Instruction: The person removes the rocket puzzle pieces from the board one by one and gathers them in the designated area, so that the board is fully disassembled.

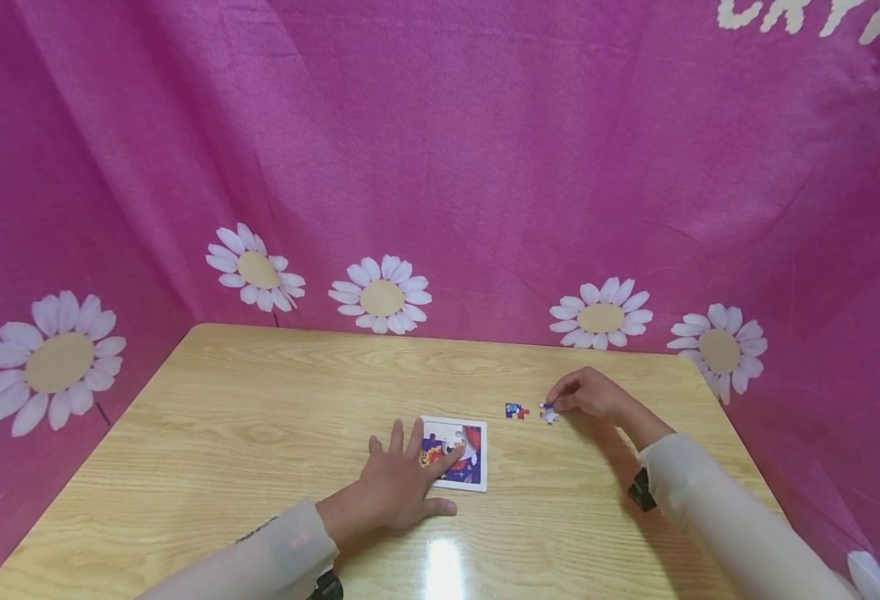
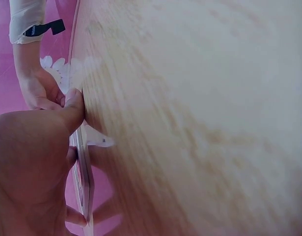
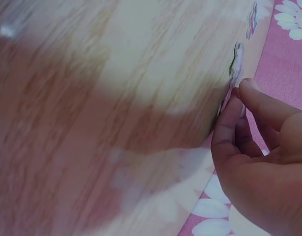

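Pink cloth [image 1: 470, 167] printed with white daisies rises behind the wood-grained table [image 1: 260, 392], where I rest my left hand [image 1: 395, 485] with its fingers spread, the forefinger reaching across the picture in the white-rimmed puzzle tray [image 1: 483, 460]. With my right hand [image 1: 592, 395], I pinch the edge of a puzzle piece [image 1: 548, 415] between thumb and fingers, to the right of the tray, while a loose piece [image 1: 513, 411] lies near it, on the side toward the tray.

Head view high, downward — wrist views close, tabletop [image 1: 260, 417] in all
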A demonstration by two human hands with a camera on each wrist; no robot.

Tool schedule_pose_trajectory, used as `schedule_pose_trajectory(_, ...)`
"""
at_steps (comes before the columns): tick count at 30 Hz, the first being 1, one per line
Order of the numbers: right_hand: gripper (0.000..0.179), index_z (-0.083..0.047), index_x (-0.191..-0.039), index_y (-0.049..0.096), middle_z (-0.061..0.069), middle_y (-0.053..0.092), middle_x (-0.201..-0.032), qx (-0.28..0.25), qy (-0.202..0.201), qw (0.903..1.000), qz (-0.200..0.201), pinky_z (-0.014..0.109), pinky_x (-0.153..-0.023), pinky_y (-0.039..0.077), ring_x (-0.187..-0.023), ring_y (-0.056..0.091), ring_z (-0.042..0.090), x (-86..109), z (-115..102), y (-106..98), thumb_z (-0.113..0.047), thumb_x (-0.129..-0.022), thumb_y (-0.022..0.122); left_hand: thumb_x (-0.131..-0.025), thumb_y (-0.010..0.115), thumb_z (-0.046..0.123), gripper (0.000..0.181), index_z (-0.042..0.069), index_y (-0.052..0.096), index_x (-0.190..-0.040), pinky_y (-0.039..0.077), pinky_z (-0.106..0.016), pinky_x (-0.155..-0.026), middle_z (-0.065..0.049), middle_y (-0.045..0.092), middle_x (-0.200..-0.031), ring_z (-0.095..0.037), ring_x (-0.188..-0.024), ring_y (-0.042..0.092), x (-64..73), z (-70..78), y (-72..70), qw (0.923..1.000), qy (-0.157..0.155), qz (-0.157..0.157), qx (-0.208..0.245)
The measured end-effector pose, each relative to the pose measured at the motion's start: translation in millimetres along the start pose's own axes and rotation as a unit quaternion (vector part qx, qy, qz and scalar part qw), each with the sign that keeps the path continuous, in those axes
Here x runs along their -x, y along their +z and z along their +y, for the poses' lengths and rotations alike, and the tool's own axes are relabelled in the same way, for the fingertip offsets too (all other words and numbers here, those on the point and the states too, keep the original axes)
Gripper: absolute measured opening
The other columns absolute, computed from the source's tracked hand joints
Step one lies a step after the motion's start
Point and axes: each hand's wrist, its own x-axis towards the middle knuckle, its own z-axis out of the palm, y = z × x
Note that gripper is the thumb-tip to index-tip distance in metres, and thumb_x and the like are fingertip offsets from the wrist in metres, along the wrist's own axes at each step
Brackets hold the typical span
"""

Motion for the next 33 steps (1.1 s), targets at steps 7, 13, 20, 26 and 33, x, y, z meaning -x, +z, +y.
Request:
schedule_pose_trajectory(7, 0.011, 0.004, -0.100, 0.078, 0.016, 0.076, -0.104, 0.010, -0.008, 0.9999, 0.002, 0.031, -0.085, 0.046, -0.093, 0.057, 0.019, 1.1, -0.4, -0.3, 0.002, -0.091, 0.073, -0.086, 0.039, 0.088, 0.082, 0.054, 0.025, -0.159, 0.032, -0.076, -0.108, -0.021, 0.023, -0.169, -0.055, -0.150, 0.024, 0.0, -0.7, 0.4, 1.0000, 0.003, 0.003, -0.002)
schedule_pose_trajectory(13, 0.013, 0.008, -0.102, 0.076, 0.018, 0.076, -0.104, -0.008, -0.007, 0.9999, 0.003, 0.026, -0.082, 0.048, -0.093, 0.057, 0.017, 2.5, -3.0, -1.5, 0.002, -0.091, 0.072, -0.087, 0.038, 0.087, 0.082, 0.053, 0.024, -0.160, 0.032, -0.076, -0.108, -0.022, 0.023, -0.169, -0.055, -0.150, 0.024, 0.2, -0.9, 0.3, 1.0000, 0.004, 0.003, -0.005)
schedule_pose_trajectory(20, 0.017, 0.012, -0.107, 0.073, 0.018, 0.075, -0.102, -0.047, -0.011, 0.9988, -0.006, 0.024, -0.076, 0.052, -0.086, 0.059, 0.010, 1.8, -4.9, -2.4, 0.002, -0.093, 0.071, -0.087, 0.038, 0.088, 0.081, 0.054, 0.024, -0.160, 0.032, -0.076, -0.108, -0.021, 0.022, -0.169, -0.055, -0.150, 0.024, 0.2, -1.1, 0.0, 1.0000, 0.004, 0.002, -0.007)
schedule_pose_trajectory(26, 0.020, 0.013, -0.110, 0.072, 0.020, 0.074, -0.105, -0.075, -0.014, 0.9967, -0.028, 0.026, -0.078, 0.057, -0.088, 0.065, 0.012, -2.2, -11.0, 4.3, 0.001, -0.094, 0.070, -0.087, 0.039, 0.087, 0.081, 0.054, 0.024, -0.160, 0.032, -0.077, -0.107, -0.021, 0.022, -0.169, -0.055, -0.150, 0.024, -0.9, -1.3, 1.6, 1.0000, 0.003, 0.003, -0.006)
schedule_pose_trajectory(33, 0.021, 0.007, -0.111, 0.075, 0.015, 0.075, -0.104, -0.051, -0.022, 0.9976, -0.041, 0.030, -0.079, 0.054, -0.088, 0.063, 0.015, -7.2, -31.0, 17.5, -0.005, -0.094, 0.072, -0.087, 0.038, 0.088, 0.081, 0.054, 0.024, -0.160, 0.032, -0.076, -0.108, -0.022, 0.022, -0.169, -0.055, -0.150, 0.024, -1.3, -1.3, 2.7, 1.0000, 0.002, 0.004, -0.006)
